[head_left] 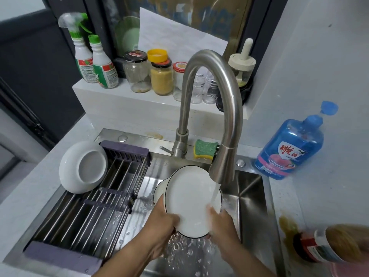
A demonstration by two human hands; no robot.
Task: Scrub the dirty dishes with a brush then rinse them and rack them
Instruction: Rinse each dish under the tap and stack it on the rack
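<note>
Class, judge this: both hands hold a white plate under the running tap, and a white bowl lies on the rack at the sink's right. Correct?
Not quite. The head view shows the white bowl on the rack at the left of the sink, not the right. The left hand and right hand do hold the white plate under the running tap.

Around the plate point(191, 198), the faucet point(233, 116) is arching overhead at 12 o'clock, its spout point(221, 170) hanging close. At 9 o'clock the drying rack point(79, 222) is covering the sink point(249, 196), an upturned bowl point(83, 166) occupying its far end. Basin room is lying open at 3 o'clock.
</note>
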